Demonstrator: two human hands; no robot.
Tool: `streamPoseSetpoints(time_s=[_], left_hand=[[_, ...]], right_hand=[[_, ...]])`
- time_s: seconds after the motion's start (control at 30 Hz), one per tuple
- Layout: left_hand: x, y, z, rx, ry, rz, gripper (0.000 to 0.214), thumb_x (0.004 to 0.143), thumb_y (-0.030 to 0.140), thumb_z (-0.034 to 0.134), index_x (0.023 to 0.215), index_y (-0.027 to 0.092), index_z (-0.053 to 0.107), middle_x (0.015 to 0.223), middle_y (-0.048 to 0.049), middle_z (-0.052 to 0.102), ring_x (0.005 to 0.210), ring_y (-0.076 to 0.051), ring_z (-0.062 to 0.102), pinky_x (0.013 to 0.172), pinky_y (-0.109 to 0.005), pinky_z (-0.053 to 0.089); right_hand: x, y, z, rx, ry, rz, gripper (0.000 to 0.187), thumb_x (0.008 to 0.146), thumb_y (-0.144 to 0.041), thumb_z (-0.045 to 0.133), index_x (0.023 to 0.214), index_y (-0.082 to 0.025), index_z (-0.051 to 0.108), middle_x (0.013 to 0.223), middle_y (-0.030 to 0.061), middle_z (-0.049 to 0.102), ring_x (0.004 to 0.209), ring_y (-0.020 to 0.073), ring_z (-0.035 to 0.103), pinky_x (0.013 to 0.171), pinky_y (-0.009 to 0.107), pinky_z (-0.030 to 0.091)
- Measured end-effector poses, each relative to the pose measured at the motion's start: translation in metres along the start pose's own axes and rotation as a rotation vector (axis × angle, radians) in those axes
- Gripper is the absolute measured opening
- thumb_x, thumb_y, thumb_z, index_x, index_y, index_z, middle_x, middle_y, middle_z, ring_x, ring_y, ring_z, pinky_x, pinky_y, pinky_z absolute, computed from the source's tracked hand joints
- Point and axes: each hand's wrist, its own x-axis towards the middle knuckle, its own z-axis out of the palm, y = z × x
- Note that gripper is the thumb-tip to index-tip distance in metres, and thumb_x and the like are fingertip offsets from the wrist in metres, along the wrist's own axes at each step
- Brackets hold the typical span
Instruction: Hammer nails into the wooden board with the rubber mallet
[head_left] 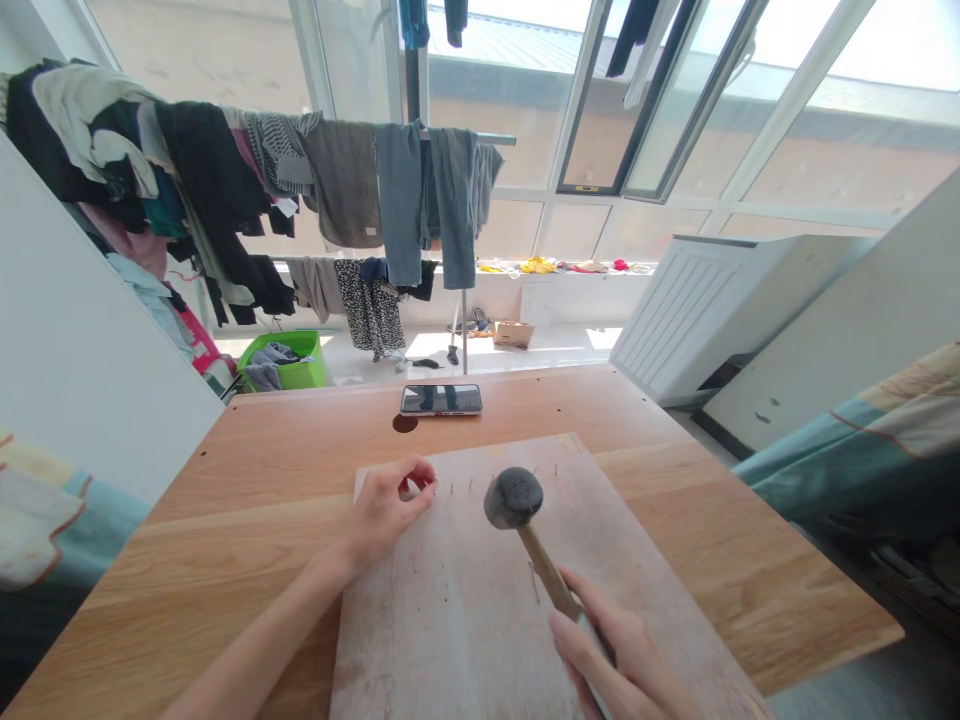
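Note:
My right hand (611, 640) grips the wooden handle of a mallet (517, 497) with a round black head, which is raised over a pale wooden board (480, 640). Thumb and forefinger of my left hand (390, 505) pinch a nail near the board's far left corner; only a tiny bit of it shows at the fingertips. To the right of these fingers, several thin nails stand upright in a row, among them one nail (451, 488) close by and another nail (556, 470) beyond the mallet head. A longer nail (535, 583) is beside the mallet handle.
The board lies on a wooden table (247, 510). A phone (441, 399) rests near the far edge beside a dark round hole (405, 424). Beyond are a clothes rack with laundry (345, 180), a green basket (304, 370) and a small cardboard box (513, 334). Curtains (892, 440) hang at both sides.

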Motion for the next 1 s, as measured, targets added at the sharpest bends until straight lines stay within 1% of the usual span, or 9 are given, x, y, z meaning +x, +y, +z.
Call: streamPoseSetpoints(time_s=[0.1,0.2,0.33,0.43,0.53,0.6,0.67,0.83,1.0], left_hand=[[-0.003,-0.001,0.001,-0.008,-0.016,0.039,0.006,0.084,0.020,0.061,0.085,0.020,0.067,0.073,0.0032,0.068,0.061,-0.011,0.058,0.062,-0.020,0.049],[-0.005,-0.003,0.001,-0.025,-0.019,0.057,0.012,0.085,0.019,0.060,0.094,0.020,0.068,0.078,0.0025,0.070,0.064,-0.011,0.060,0.065,-0.020,0.051],[-0.005,-0.006,0.002,-0.003,-0.030,0.107,0.011,0.087,0.017,0.058,0.090,0.020,0.069,0.085,0.0006,0.072,0.068,-0.012,0.061,0.070,-0.022,0.052],[-0.005,-0.007,0.004,0.007,-0.017,0.103,0.011,0.086,0.016,0.059,0.089,0.020,0.069,0.084,0.0008,0.072,0.068,-0.011,0.061,0.070,-0.022,0.051],[-0.006,-0.007,0.005,-0.022,-0.012,0.072,0.013,0.085,0.014,0.060,0.093,0.020,0.069,0.080,0.0024,0.071,0.065,-0.011,0.061,0.067,-0.020,0.051],[-0.006,-0.005,0.005,-0.047,0.001,0.066,0.018,0.083,0.013,0.060,0.098,0.020,0.068,0.078,0.0033,0.071,0.063,-0.010,0.061,0.065,-0.020,0.051],[-0.006,-0.003,0.004,-0.067,0.011,0.074,0.018,0.082,0.012,0.061,0.097,0.020,0.068,0.076,0.0039,0.071,0.062,-0.010,0.060,0.064,-0.019,0.050],[-0.006,0.000,0.001,-0.068,0.016,0.109,0.014,0.079,0.006,0.058,0.084,0.018,0.064,0.072,0.0040,0.068,0.063,-0.010,0.061,0.063,-0.017,0.049],[-0.006,-0.005,0.002,-0.092,0.016,0.109,0.016,0.078,0.006,0.057,0.085,0.019,0.062,0.076,0.0033,0.070,0.067,-0.011,0.064,0.066,-0.019,0.050]], right_hand=[[0.005,-0.005,0.006,0.076,-0.051,0.068,0.053,0.085,-0.064,0.060,0.125,-0.031,0.068,0.056,0.0020,0.059,0.038,0.0187,0.053,0.035,0.030,0.046],[0.007,-0.010,0.010,0.131,-0.074,0.072,0.057,0.084,-0.067,0.060,0.123,-0.027,0.067,0.052,-0.0011,0.053,0.034,0.0146,0.047,0.031,0.026,0.040],[0.009,-0.024,0.015,0.159,-0.067,0.043,0.067,0.086,-0.069,0.057,0.133,-0.021,0.058,0.052,-0.0065,0.048,0.032,0.0098,0.041,0.030,0.020,0.033],[0.015,-0.041,0.021,0.155,-0.115,-0.002,0.060,0.092,-0.063,0.053,0.131,-0.018,0.055,0.055,-0.0101,0.046,0.030,0.0048,0.036,0.031,0.016,0.027],[0.023,-0.059,0.027,0.144,-0.189,-0.060,0.043,0.097,-0.052,0.048,0.123,-0.017,0.055,0.053,-0.0127,0.041,0.030,0.0035,0.036,0.032,0.014,0.026],[0.030,-0.067,0.031,0.146,-0.227,-0.097,0.038,0.099,-0.047,0.045,0.122,-0.019,0.055,0.056,-0.0128,0.040,0.031,0.0034,0.038,0.032,0.013,0.025],[0.035,-0.072,0.035,0.132,-0.251,-0.129,0.036,0.100,-0.044,0.045,0.125,-0.019,0.054,0.059,-0.0121,0.042,0.031,0.0029,0.039,0.032,0.013,0.026],[0.043,-0.072,0.045,0.042,-0.268,-0.162,0.037,0.101,-0.040,0.044,0.131,-0.019,0.053,0.058,-0.0121,0.042,0.032,0.0043,0.044,0.033,0.012,0.031],[0.044,-0.067,0.050,0.049,-0.264,-0.136,0.037,0.101,-0.040,0.044,0.130,-0.019,0.053,0.063,-0.0107,0.045,0.032,0.0033,0.043,0.032,0.013,0.030]])
